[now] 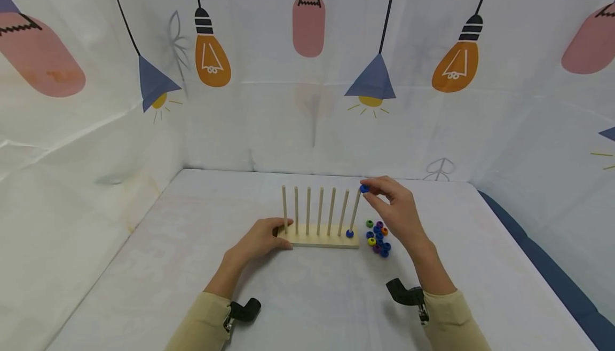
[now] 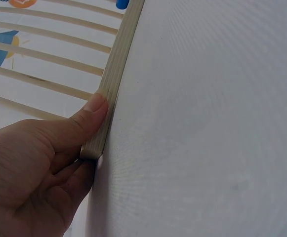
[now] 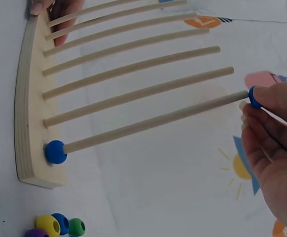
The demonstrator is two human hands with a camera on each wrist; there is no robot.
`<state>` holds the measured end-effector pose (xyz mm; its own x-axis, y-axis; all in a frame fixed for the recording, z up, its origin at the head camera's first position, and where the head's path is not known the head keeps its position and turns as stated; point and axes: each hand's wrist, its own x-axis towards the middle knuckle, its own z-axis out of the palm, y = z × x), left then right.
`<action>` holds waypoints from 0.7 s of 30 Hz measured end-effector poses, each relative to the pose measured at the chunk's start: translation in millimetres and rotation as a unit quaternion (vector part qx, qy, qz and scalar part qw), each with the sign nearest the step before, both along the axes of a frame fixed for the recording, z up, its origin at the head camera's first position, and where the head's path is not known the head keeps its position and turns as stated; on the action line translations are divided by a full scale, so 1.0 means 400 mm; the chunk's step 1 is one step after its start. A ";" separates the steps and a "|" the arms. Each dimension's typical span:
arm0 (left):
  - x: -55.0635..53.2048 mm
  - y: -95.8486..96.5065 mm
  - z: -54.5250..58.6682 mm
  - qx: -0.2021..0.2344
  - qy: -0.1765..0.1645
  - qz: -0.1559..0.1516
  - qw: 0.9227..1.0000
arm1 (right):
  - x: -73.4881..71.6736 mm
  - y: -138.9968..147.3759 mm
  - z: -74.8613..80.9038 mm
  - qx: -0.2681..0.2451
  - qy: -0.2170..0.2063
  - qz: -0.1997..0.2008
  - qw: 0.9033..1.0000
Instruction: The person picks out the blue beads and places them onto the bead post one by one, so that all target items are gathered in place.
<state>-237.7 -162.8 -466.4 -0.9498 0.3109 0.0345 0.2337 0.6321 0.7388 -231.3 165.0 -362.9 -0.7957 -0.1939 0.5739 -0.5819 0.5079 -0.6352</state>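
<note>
A wooden peg rack with a row of several upright rods stands on the table. My left hand grips its left end, thumb on the front edge, as the left wrist view also shows. Between thumb and fingertips my right hand pinches a blue bead at the tip of the rightmost rod. Whether the rod's tip has entered the bead's hole I cannot tell. Another blue bead sits at the foot of that same rod, against the base.
Just right of the rack lies a loose pile of beads, blue, purple, green, yellow and orange, below my right hand. A white cloth printed with lamps hangs behind the white table.
</note>
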 end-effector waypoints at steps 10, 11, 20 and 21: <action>0.000 0.000 -0.001 0.001 0.001 -0.004 1.000 | -0.002 -0.015 -0.006 -0.021 0.006 0.018 1.000; -0.001 0.000 -0.001 0.001 0.002 -0.005 1.000 | -0.002 -0.016 -0.006 -0.022 0.006 0.020 1.000; -0.001 0.001 -0.002 0.001 0.003 -0.007 1.000 | -0.006 -0.018 -0.015 -0.022 -0.009 0.024 0.999; -0.001 0.001 -0.002 0.001 0.002 -0.006 1.000 | -0.006 -0.018 -0.016 -0.020 -0.010 0.023 0.999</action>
